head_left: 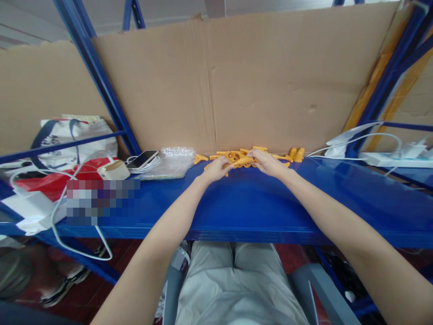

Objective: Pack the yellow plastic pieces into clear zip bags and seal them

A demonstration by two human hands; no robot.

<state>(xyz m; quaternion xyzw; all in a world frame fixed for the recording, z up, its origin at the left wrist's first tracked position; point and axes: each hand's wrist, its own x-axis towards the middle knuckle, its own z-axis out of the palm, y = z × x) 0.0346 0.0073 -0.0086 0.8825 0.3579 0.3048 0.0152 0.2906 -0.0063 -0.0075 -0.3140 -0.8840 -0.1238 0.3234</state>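
Observation:
A spread of small yellow-orange plastic parts (241, 159) lies at the back of the blue shelf (250, 203), near the cardboard. Some look like tapered sticks, others like short rounded tubes; their exact kind is too small to tell. At the left side of this heap, my left hand (215, 170) has its fingers curled around one or more of the parts. From the right, my right hand (267, 162) reaches into the heap, its fingers bent onto an orange piece. The fingertips partly hide what each hand holds. Two upright orange tubes (299, 155) stand right of my right hand.
Cardboard (270, 81) walls off the back. Left of the heap are a clear plastic bag (172, 164), a phone (144, 159) on a coiled cable, a red bag (67, 178) and a cloth bag (77, 140). A power strip (399, 160) with cables lies at the right.

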